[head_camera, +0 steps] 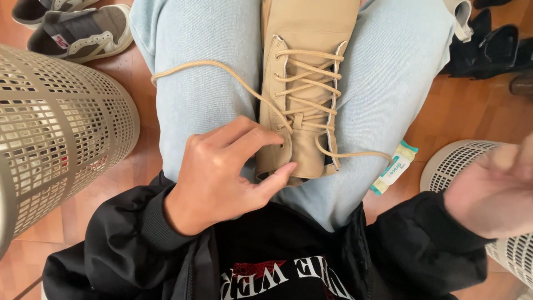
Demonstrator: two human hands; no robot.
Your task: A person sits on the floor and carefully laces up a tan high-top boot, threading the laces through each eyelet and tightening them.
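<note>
A tan lace-up boot (304, 94) lies between the seated person's knees on pale jeans (205, 83). The left hand (222, 175) pinches the boot's upper edge between thumb and forefinger. The right hand (491, 191) is off to the side, blurred, seemingly pulling the lace (355, 155) taut; I cannot tell its grip. Mesh baskets (55, 133) stand either side.

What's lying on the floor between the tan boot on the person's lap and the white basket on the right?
In the head view, a small white and teal packet lies on the wooden floor between the tan boot and the white basket, with the lace end reaching toward it.
</note>
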